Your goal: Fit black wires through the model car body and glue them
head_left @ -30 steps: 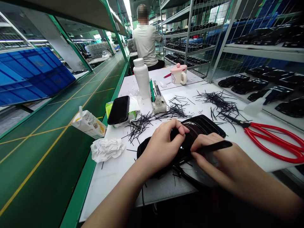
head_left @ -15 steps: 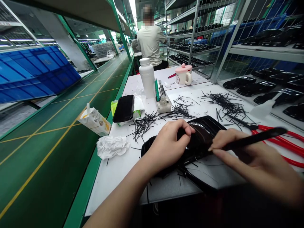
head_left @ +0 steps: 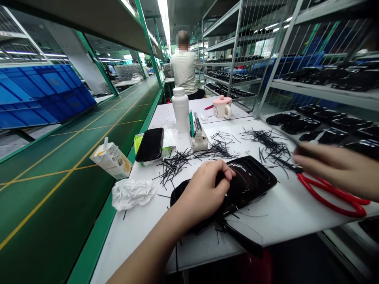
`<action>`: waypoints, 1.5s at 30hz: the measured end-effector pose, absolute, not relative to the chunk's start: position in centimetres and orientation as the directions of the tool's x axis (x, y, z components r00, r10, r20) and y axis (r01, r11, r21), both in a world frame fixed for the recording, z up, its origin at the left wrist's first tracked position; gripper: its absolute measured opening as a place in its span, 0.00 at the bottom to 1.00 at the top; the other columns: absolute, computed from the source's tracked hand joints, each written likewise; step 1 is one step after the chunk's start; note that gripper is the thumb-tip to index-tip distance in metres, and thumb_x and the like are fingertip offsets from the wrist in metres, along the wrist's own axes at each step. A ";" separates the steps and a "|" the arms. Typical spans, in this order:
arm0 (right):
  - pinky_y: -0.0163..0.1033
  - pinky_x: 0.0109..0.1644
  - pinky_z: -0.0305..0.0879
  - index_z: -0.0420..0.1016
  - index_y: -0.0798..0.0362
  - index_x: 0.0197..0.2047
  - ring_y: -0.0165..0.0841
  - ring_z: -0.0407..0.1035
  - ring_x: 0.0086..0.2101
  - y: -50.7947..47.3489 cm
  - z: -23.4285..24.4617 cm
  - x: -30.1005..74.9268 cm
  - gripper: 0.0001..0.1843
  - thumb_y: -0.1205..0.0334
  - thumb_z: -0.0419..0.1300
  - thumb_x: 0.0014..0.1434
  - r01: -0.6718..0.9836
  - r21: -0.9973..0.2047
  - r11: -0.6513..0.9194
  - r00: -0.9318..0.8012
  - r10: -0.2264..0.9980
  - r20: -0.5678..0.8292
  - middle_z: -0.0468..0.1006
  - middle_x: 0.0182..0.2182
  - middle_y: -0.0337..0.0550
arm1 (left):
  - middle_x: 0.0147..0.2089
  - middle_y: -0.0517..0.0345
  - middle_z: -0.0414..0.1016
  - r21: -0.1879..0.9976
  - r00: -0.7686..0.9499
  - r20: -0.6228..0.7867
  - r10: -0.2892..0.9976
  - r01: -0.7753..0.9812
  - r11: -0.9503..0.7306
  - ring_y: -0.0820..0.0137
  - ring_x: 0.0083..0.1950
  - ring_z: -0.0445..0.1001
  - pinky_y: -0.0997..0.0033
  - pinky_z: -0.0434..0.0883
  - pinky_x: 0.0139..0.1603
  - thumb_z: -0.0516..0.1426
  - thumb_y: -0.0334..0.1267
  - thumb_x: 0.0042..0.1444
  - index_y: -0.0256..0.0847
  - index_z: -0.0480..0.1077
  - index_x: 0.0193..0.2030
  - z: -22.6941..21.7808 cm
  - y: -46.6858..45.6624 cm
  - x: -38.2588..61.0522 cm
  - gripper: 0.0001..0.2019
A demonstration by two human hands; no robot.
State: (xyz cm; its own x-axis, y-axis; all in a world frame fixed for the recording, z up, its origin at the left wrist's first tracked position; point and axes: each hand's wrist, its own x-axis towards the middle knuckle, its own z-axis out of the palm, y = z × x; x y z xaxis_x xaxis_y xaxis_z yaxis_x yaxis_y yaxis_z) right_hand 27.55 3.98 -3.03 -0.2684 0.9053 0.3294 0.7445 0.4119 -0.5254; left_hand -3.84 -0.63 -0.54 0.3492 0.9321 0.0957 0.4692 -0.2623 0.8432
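A glossy black model car body (head_left: 251,177) lies on the white tabletop. My left hand (head_left: 207,189) rests over its near left part, fingers curled in and thumb against them, holding it; what is under the palm is hidden. Off to the right, my right hand (head_left: 334,165) is raised over red-handled pliers (head_left: 331,193) and smeared by motion. Its fingers appear closed round a slim dark tool (head_left: 308,152), its kind too blurred to tell. Another long black tool (head_left: 242,238) lies at the near table edge. Thin black strips (head_left: 174,165) are strewn behind the car body.
A phone (head_left: 150,144), white bottle (head_left: 180,110), tool holder (head_left: 199,142) and lidded mug (head_left: 222,107) stand farther back. Crumpled tissue (head_left: 133,194) and a drink carton (head_left: 111,161) sit left, beside a green conveyor (head_left: 59,205). Racks of car bodies (head_left: 302,125) line the right; a person (head_left: 185,71) sits ahead.
My right hand has left the car body and swung right, over the pliers, with the dark tool. My left hand stays on the car body. The camera view has tilted slightly.
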 end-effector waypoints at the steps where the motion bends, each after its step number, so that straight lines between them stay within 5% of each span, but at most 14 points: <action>1: 0.44 0.27 0.65 0.74 0.46 0.30 0.43 0.74 0.28 4.7 -3.1 27.5 0.16 0.44 0.58 0.61 0.788 -0.447 0.424 -0.350 0.905 0.241 0.80 0.28 0.48 | 0.46 0.59 0.75 0.839 0.349 0.103 0.932 0.473 -0.269 0.61 0.53 0.70 0.59 0.64 0.55 0.51 0.28 0.59 0.43 0.62 0.33 -0.6 -0.6 -3.9 0.06; 5: 0.38 0.20 0.54 0.73 0.48 0.26 0.35 0.66 0.18 7.5 -2.5 25.4 0.13 0.54 0.60 0.61 0.828 -0.238 0.508 -0.518 0.855 0.024 0.74 0.18 0.42 | 0.46 0.58 0.76 0.826 0.350 0.115 0.930 0.487 -0.285 0.61 0.52 0.70 0.59 0.65 0.54 0.51 0.28 0.58 0.43 0.63 0.33 -0.6 -0.6 -4.0 0.06; 8: 0.34 0.20 0.51 0.75 0.50 0.28 0.30 0.62 0.17 10.1 -0.7 21.7 0.13 0.51 0.62 0.58 0.724 -0.396 0.565 -0.566 0.815 0.127 0.71 0.17 0.38 | 0.46 0.59 0.76 0.815 0.349 0.111 0.930 0.504 -0.287 0.61 0.52 0.70 0.59 0.65 0.55 0.51 0.28 0.58 0.43 0.63 0.33 -0.4 -0.8 -4.0 0.06; 10: 0.33 0.21 0.53 0.76 0.52 0.33 0.27 0.62 0.20 11.8 0.4 18.1 0.13 0.50 0.61 0.59 0.528 -0.681 0.508 -0.573 0.805 0.156 0.71 0.22 0.37 | 0.46 0.59 0.76 0.814 0.345 0.113 0.932 0.505 -0.286 0.62 0.53 0.70 0.60 0.65 0.56 0.51 0.27 0.58 0.43 0.62 0.33 -0.4 -0.9 -4.0 0.07; 13: 0.33 0.21 0.58 0.74 0.52 0.48 0.25 0.62 0.20 14.1 0.8 12.0 0.17 0.52 0.60 0.60 0.390 -0.796 0.463 -0.559 0.806 0.195 0.74 0.31 0.38 | 0.46 0.60 0.76 0.813 0.334 0.107 0.936 0.513 -0.276 0.64 0.53 0.70 0.62 0.65 0.56 0.51 0.27 0.57 0.44 0.62 0.33 -0.3 -1.2 -3.9 0.07; 21: 0.37 0.32 0.56 0.68 0.54 0.29 0.31 0.64 0.27 17.0 -0.6 4.9 0.09 0.61 0.60 0.61 0.313 -0.783 0.537 -0.447 0.811 0.378 0.73 0.25 0.39 | 0.47 0.58 0.73 0.810 0.333 0.111 0.936 0.515 -0.280 0.63 0.53 0.68 0.60 0.65 0.57 0.52 0.26 0.56 0.44 0.62 0.35 -0.3 -1.3 -3.9 0.07; 27: 0.38 0.30 0.52 0.65 0.52 0.24 0.30 0.60 0.23 17.3 -0.1 5.6 0.15 0.60 0.63 0.59 0.279 -0.788 0.548 -0.398 0.813 0.425 0.72 0.20 0.38 | 0.47 0.56 0.72 0.810 0.340 0.100 0.935 0.518 -0.276 0.61 0.55 0.67 0.58 0.64 0.58 0.53 0.29 0.56 0.44 0.64 0.37 -0.4 -1.2 -3.9 0.05; 32: 0.37 0.28 0.53 0.62 0.51 0.28 0.29 0.59 0.24 17.7 2.2 7.6 0.18 0.52 0.61 0.62 0.121 -0.842 0.525 -0.170 0.847 0.504 0.69 0.23 0.38 | 0.47 0.56 0.72 0.797 0.356 0.118 0.927 0.523 -0.302 0.61 0.55 0.67 0.58 0.64 0.59 0.54 0.31 0.58 0.44 0.65 0.38 -0.6 -1.4 -3.9 0.04; 40: 0.34 0.22 0.48 0.66 0.52 0.28 0.24 0.54 0.21 10.1 3.8 14.4 0.17 0.51 0.66 0.58 -0.160 -0.915 0.371 -0.083 0.918 0.387 0.64 0.23 0.35 | 0.49 0.56 0.71 0.801 0.348 0.131 0.928 0.515 -0.306 0.63 0.56 0.67 0.60 0.63 0.59 0.54 0.30 0.59 0.44 0.66 0.41 -0.7 -1.1 -3.8 0.05; 45: 0.35 0.22 0.52 0.70 0.51 0.29 0.24 0.53 0.19 4.0 2.0 17.2 0.14 0.52 0.65 0.60 -0.190 -0.952 0.241 -0.030 0.968 0.251 0.63 0.21 0.34 | 0.50 0.56 0.71 0.781 0.363 0.144 0.920 0.529 -0.331 0.63 0.55 0.68 0.60 0.63 0.59 0.54 0.31 0.61 0.44 0.66 0.43 -0.8 -0.9 -3.8 0.06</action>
State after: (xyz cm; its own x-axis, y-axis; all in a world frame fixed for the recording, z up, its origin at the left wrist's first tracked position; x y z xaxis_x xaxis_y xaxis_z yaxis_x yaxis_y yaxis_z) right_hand 17.24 4.02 2.04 -0.0297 0.9675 0.2510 -0.1901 0.2410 -0.9517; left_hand -3.82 -0.85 -0.77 0.3634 0.9204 0.1441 0.5289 -0.3311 0.7814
